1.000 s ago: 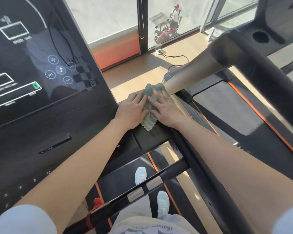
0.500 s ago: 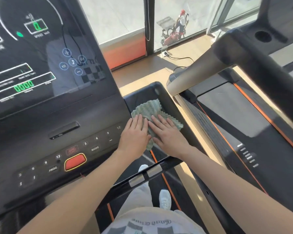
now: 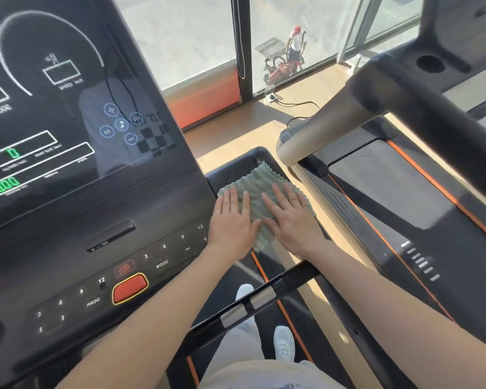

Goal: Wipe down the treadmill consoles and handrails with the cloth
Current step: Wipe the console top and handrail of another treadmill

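A pale green ribbed cloth [image 3: 260, 185] lies spread over the black side tray [image 3: 237, 161] at the right end of the treadmill console [image 3: 96, 242]. My left hand [image 3: 232, 220] presses flat on the cloth's left part, fingers straight. My right hand [image 3: 289, 217] lies flat on its right part, fingers spread. The console's dark screen [image 3: 68, 94] fills the upper left, with its button panel and red stop button [image 3: 129, 287] below. A black handrail bar [image 3: 253, 304] with silver sensor pads crosses under my forearms.
A neighbouring treadmill stands at the right, with its belt [image 3: 390, 186] and thick black handrail [image 3: 421, 116]. Windows lie ahead, with a cable [image 3: 295, 103] on the wooden floor. My white shoes [image 3: 284, 343] stand on the belt below.
Both hands slid the cloth back from the tray's far end toward me, then spread it flatter across the tray. The view shifted left, showing more of the console.
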A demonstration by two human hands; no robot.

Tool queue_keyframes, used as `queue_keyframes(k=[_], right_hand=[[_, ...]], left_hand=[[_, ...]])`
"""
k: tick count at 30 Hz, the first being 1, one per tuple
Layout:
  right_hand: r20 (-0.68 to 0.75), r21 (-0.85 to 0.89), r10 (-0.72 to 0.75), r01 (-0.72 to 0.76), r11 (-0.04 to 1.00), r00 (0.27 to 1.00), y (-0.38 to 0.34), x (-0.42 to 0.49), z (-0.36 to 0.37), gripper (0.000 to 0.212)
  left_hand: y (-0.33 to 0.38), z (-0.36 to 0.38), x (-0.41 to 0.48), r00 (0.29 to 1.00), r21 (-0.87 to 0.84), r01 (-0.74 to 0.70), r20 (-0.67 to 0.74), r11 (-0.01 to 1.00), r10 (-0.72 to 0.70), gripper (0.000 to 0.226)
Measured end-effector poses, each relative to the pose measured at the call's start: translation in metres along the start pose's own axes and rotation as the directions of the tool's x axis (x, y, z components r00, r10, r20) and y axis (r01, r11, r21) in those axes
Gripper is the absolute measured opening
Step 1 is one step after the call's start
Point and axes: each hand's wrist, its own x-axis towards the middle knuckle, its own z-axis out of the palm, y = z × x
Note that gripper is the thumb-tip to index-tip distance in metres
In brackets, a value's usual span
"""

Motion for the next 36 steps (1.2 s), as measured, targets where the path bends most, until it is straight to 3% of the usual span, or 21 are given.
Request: queue_keyframes(k=[8, 13, 22, 26, 29, 36], right_hand=[[0.13, 0.101, 0.034, -0.047, 0.994, 0.991, 0.003, 0.074, -0.035, 0.071], [0.129, 0.237, 0.06, -0.09, 0.967, 0.99, 0.006, 0.109, -0.043, 0.073], [0.167, 0.408, 0.089, -0.151, 0.9, 0.982, 0.017, 0.152, -0.054, 0.069], [0.141, 0.366, 0.067, -0.115, 0.924, 0.988, 0.013, 0.137, -0.049, 0.074], [0.126, 0.37, 0.02, -0.066, 0.927, 0.992, 0.015, 0.115, -0.04, 0.079], [0.11, 0.048, -0.058, 0.053, 0.997, 0.992, 0.011, 0.031, -0.024, 0.071]], left_hand=[[-0.026, -0.018, 0.077, 0.995, -0.083, 0.071, 0.07, 0.994, -0.065, 0.077], [-0.044, -0.026, 0.11, 0.998, -0.165, 0.039, 0.055, 0.986, -0.03, 0.074], [-0.057, -0.036, 0.155, 0.978, -0.315, 0.086, 0.209, 0.945, -0.019, 0.066], [-0.058, -0.037, 0.139, 0.977, -0.289, 0.031, 0.209, 0.957, 0.031, 0.072], [-0.058, -0.034, 0.117, 0.981, -0.159, -0.064, 0.173, 0.985, 0.092, 0.076], [-0.034, -0.014, 0.037, 0.978, -0.028, -0.187, 0.084, 0.982, 0.189, 0.077]])
